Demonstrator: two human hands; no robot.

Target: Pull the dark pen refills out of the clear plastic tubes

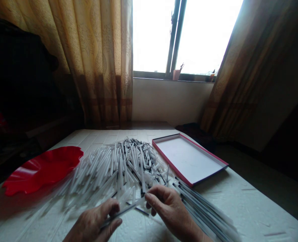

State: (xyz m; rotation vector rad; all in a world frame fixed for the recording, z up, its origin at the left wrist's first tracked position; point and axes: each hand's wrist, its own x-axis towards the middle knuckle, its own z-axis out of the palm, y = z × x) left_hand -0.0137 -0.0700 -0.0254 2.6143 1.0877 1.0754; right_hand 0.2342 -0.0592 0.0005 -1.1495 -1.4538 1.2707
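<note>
My left hand (96,220) is closed, with a thin plastic tube (128,209) pinched between thumb and fingers; it looks greyish and partly see-through. The far end of that tube meets the fingertips of my right hand (165,206), which are pressed together on it. Just beyond both hands spreads a large heap of clear slim tubes (96,171), mixed with thin black-and-white pieces (136,146) at the back. Beside my right wrist lies a bundle of dark-cored tubes (201,205), side by side. Blur hides fine detail at the fingertips.
A wavy-edged red plastic tray (44,168) stands left on the white brick-patterned table (262,205). At the back right lies a shallow white box lid (189,159) with red sides. Beyond are curtains (101,60), a window, and a pink cup (176,74) on the sill.
</note>
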